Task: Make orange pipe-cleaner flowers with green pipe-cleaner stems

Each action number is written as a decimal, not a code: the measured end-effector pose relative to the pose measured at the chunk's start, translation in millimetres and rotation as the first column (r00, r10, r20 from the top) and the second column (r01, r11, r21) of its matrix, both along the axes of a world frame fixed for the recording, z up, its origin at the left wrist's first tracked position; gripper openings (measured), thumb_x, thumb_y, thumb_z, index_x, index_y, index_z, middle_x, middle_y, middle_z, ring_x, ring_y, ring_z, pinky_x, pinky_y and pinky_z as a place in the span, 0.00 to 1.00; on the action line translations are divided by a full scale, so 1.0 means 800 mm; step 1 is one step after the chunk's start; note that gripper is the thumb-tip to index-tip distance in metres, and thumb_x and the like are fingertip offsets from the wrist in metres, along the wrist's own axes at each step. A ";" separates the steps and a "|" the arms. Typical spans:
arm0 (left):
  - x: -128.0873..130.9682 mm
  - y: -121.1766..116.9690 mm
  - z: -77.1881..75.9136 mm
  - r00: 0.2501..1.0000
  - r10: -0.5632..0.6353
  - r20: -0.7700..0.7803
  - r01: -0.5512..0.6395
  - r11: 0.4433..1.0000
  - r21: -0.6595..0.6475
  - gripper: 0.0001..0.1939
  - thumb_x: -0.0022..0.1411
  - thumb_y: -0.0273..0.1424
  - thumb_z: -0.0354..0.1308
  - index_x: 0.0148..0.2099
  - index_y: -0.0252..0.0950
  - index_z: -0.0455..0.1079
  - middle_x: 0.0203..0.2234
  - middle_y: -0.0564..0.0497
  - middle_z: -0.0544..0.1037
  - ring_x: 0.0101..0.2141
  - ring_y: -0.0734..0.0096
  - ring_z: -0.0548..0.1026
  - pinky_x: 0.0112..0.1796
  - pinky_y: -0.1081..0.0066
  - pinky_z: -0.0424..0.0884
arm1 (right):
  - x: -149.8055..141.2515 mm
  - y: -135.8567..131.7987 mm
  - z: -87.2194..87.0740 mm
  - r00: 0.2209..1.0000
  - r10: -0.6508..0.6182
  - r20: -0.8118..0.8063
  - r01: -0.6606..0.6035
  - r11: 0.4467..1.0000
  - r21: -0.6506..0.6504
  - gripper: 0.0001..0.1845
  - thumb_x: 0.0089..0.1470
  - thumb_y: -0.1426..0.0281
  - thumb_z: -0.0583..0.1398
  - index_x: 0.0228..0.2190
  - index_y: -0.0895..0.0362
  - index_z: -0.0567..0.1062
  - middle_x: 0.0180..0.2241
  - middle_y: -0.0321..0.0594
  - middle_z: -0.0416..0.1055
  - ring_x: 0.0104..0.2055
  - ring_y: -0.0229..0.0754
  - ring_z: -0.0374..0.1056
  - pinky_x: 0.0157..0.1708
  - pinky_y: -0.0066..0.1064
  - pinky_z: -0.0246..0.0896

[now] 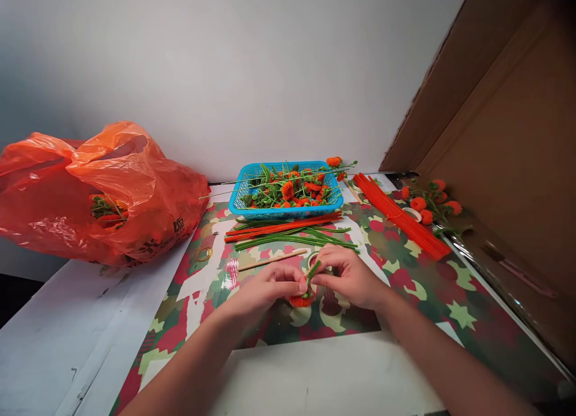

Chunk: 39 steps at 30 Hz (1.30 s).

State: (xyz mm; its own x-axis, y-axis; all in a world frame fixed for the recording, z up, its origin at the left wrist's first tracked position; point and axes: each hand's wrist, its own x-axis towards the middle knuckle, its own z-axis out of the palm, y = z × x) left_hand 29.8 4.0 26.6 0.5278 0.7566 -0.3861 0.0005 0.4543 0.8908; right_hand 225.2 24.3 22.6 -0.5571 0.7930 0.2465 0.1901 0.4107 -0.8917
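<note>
My left hand and my right hand meet over the patterned table cover, both pinched on a small orange pipe-cleaner flower. A short green pipe-cleaner piece sticks up between the fingertips of both hands. Just behind my hands lie a wooden stick, loose green pipe cleaners and orange pipe cleaners. A roll of tape is partly hidden behind my right fingers.
A blue basket of finished orange flowers stands at the back. An orange plastic bag sits left, a bundle of orange pipe cleaners and more flowers right. A cardboard panel walls the right side. A rubber band lies nearby.
</note>
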 end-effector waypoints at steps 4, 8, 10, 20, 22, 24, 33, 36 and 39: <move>-0.002 0.001 -0.009 0.973 -0.101 0.209 0.154 0.954 -0.256 0.13 0.43 0.36 0.68 0.27 0.32 0.71 0.23 0.51 0.70 0.25 0.72 0.70 0.28 0.72 0.63 | 0.000 0.001 -0.006 0.990 0.064 -0.128 -0.078 0.990 -0.114 0.15 0.51 0.57 0.64 0.25 0.56 0.78 0.26 0.37 0.70 0.33 0.39 0.64 0.37 0.32 0.59; 0.006 -0.001 -0.010 0.977 -0.048 0.206 0.111 0.946 -0.305 0.15 0.45 0.37 0.66 0.31 0.32 0.71 0.29 0.48 0.72 0.29 0.66 0.75 0.25 0.73 0.65 | -0.003 0.000 -0.009 0.985 0.048 -0.164 -0.081 0.976 -0.200 0.13 0.53 0.60 0.62 0.25 0.57 0.75 0.27 0.36 0.69 0.32 0.38 0.65 0.36 0.31 0.59; 0.010 -0.004 -0.005 0.990 0.065 0.127 -0.038 0.977 -0.208 0.16 0.50 0.41 0.62 0.33 0.32 0.70 0.30 0.47 0.73 0.29 0.67 0.74 0.26 0.72 0.66 | -0.005 -0.001 -0.008 0.994 -0.026 -0.111 0.005 0.982 -0.187 0.11 0.54 0.64 0.60 0.25 0.57 0.74 0.27 0.36 0.70 0.33 0.39 0.65 0.37 0.31 0.59; 0.028 -0.022 -0.010 0.807 0.498 -0.319 -0.046 0.591 0.805 0.03 0.59 0.31 0.55 0.34 0.39 0.69 0.32 0.48 0.74 0.35 0.66 0.71 0.34 0.70 0.68 | -0.020 -0.014 -0.008 0.939 -0.330 0.091 0.325 0.943 0.068 0.08 0.51 0.75 0.59 0.22 0.55 0.71 0.25 0.35 0.69 0.34 0.41 0.64 0.37 0.33 0.55; 0.028 -0.021 -0.011 0.794 0.510 -0.330 -0.040 0.586 0.809 0.04 0.59 0.30 0.54 0.32 0.38 0.68 0.31 0.49 0.74 0.35 0.66 0.71 0.34 0.70 0.67 | -0.020 -0.015 -0.008 0.934 -0.343 0.103 0.336 0.939 0.079 0.08 0.51 0.76 0.60 0.22 0.55 0.71 0.25 0.35 0.69 0.34 0.41 0.64 0.37 0.33 0.54; 0.026 -0.018 -0.008 0.808 0.473 -0.351 -0.036 0.635 0.772 0.07 0.60 0.31 0.53 0.29 0.38 0.67 0.29 0.49 0.74 0.33 0.67 0.71 0.32 0.71 0.65 | -0.018 -0.013 -0.007 0.934 -0.335 0.127 0.327 0.942 0.081 0.08 0.51 0.76 0.61 0.22 0.55 0.71 0.25 0.34 0.69 0.34 0.41 0.64 0.38 0.34 0.53; 0.009 -0.004 0.000 0.989 0.126 0.072 -0.127 0.992 0.016 0.08 0.49 0.32 0.64 0.25 0.33 0.70 0.24 0.51 0.71 0.29 0.72 0.70 0.33 0.72 0.64 | -0.005 -0.004 -0.002 0.992 -0.123 0.021 0.124 0.991 -0.050 0.07 0.51 0.75 0.62 0.24 0.54 0.77 0.25 0.35 0.72 0.34 0.40 0.64 0.37 0.33 0.57; 0.007 -0.001 -0.008 0.974 0.119 0.193 -0.082 0.979 -0.189 0.09 0.46 0.32 0.66 0.26 0.33 0.71 0.25 0.49 0.74 0.31 0.67 0.74 0.36 0.70 0.64 | -0.006 -0.004 -0.003 0.992 -0.125 -0.025 0.121 0.984 -0.128 0.05 0.50 0.74 0.62 0.24 0.55 0.78 0.27 0.36 0.72 0.34 0.40 0.65 0.37 0.32 0.58; 0.009 -0.001 -0.012 0.962 0.161 0.221 -0.114 0.971 -0.212 0.09 0.45 0.32 0.67 0.26 0.33 0.71 0.26 0.48 0.75 0.31 0.67 0.74 0.34 0.70 0.64 | -0.007 -0.003 -0.006 0.990 -0.126 -0.057 0.113 0.976 -0.187 0.06 0.51 0.73 0.62 0.24 0.56 0.77 0.27 0.36 0.71 0.33 0.39 0.64 0.37 0.31 0.58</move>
